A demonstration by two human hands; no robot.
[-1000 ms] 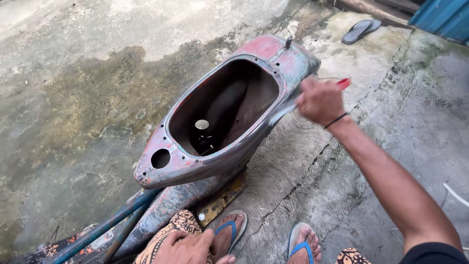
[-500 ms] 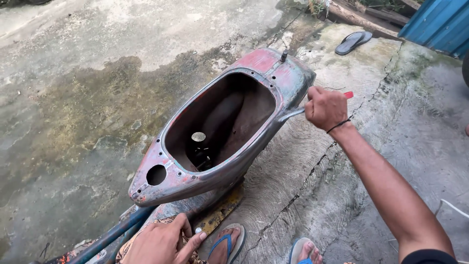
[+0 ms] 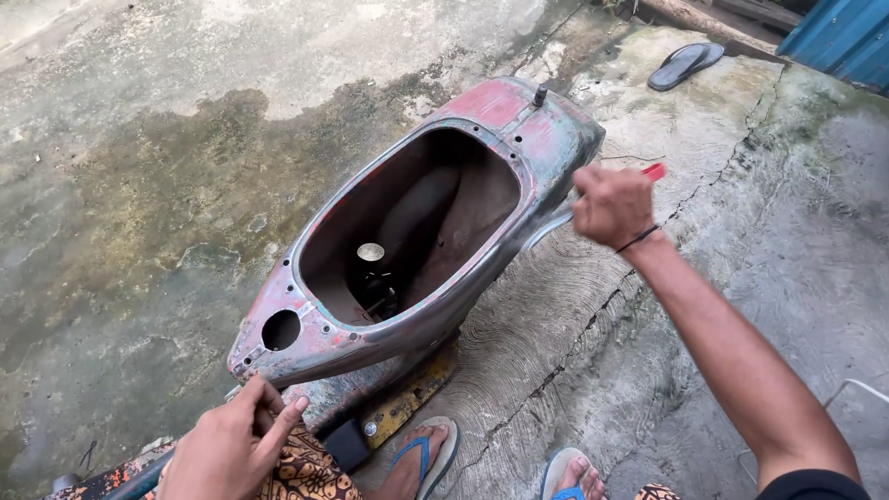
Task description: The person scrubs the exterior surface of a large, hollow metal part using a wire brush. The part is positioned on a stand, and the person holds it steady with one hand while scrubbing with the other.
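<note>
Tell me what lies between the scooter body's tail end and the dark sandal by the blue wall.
Only bare, cracked, mossy concrete separates the scooter body from the dark sandal, as the head view shows.

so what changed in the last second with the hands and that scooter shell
The left hand rose from the patterned cloth to the front edge of the scooter body shell, fingers now touching its rim. The right hand stayed closed on the red-handled tool by the shell's rear side, shifting only slightly. The shell, the sandal and both feet kept their places.
</note>
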